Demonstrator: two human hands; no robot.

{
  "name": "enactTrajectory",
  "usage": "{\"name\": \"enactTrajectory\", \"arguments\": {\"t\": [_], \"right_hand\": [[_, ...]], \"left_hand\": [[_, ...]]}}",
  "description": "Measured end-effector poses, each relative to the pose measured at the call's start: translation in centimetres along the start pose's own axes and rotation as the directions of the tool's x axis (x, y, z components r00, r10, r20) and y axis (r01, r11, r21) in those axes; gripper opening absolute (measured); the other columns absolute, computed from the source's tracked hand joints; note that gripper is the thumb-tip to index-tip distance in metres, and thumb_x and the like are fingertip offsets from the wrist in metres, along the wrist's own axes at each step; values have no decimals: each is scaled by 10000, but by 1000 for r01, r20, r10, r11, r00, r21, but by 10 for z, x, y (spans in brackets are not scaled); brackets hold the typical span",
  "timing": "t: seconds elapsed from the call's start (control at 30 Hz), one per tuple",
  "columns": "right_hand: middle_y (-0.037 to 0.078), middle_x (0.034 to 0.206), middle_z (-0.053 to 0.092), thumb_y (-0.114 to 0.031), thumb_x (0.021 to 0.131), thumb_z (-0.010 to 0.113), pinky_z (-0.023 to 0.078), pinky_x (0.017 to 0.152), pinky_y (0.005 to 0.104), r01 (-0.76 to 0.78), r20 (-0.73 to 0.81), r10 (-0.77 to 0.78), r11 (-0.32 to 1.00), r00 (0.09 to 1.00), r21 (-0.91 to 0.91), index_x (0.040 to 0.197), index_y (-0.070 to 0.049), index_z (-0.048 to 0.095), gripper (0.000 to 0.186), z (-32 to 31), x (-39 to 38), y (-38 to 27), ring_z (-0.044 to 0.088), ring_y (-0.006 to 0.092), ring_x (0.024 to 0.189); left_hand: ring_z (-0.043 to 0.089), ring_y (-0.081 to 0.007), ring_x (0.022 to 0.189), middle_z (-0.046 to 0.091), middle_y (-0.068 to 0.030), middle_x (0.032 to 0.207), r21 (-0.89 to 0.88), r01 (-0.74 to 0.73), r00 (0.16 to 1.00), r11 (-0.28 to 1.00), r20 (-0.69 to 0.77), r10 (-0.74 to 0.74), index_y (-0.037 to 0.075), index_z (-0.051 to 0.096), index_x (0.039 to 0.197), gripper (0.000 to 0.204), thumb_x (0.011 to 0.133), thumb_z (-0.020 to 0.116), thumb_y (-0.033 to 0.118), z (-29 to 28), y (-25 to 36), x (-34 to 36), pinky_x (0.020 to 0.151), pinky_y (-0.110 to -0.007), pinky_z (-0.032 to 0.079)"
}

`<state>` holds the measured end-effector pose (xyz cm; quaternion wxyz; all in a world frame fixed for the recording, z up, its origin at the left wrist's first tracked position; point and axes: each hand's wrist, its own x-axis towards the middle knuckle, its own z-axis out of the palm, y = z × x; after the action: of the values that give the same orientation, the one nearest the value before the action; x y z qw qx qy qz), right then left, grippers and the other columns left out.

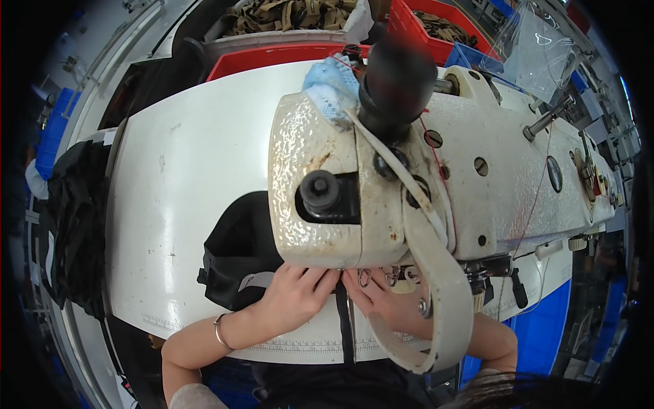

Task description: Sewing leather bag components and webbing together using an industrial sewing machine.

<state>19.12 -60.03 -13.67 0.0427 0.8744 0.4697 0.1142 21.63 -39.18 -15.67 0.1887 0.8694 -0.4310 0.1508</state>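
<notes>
A cream industrial sewing machine (501, 177) sits over a white table (160, 218), a pale curved lever (449, 300) at its front. Black fabric (231, 249) with a pale label lies left of its head, partly underneath. A narrow black strap (344, 320) runs toward the front edge. My left hand (296, 300) is closed at the head's lower edge, beside the strap and fabric. My right hand (388, 307), partly behind the lever, has its fingers together just right of the strap. Both hands' fingertips are hidden, so what they grip is unclear.
Black fabric pieces (75, 225) hang along the left edge. Red bins (429, 13) and a container of tan straps (286, 17) stand behind the table. A blue cloth (330, 85) lies on the machine. A blue bin (548, 320) is at the lower right.
</notes>
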Motion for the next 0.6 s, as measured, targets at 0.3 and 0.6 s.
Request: {"name": "enactTrajectory", "arguments": {"t": [0.3, 0.6], "right_hand": [[4, 872, 546, -31, 805, 508, 483, 626, 233, 78, 77, -51, 909, 996, -410, 1271, 16, 494, 468, 14, 2, 7, 489, 109, 694], [53, 842, 583, -16, 853, 464, 463, 592, 286, 86, -3, -92, 936, 996, -342, 1219, 4, 528, 372, 14, 0, 14, 554, 146, 686]], "left_hand": [[578, -358, 996, 590, -170, 1055, -52, 47, 995, 998, 86, -42, 1, 644, 1005, 363, 646, 601, 33, -6, -15, 11, 868, -463, 471], [580, -346, 1007, 598, -174, 1056, -147, 67, 994, 987, 95, -54, 10, 647, 997, 368, 631, 605, 9, -14, -9, 18, 864, -460, 473]]}}
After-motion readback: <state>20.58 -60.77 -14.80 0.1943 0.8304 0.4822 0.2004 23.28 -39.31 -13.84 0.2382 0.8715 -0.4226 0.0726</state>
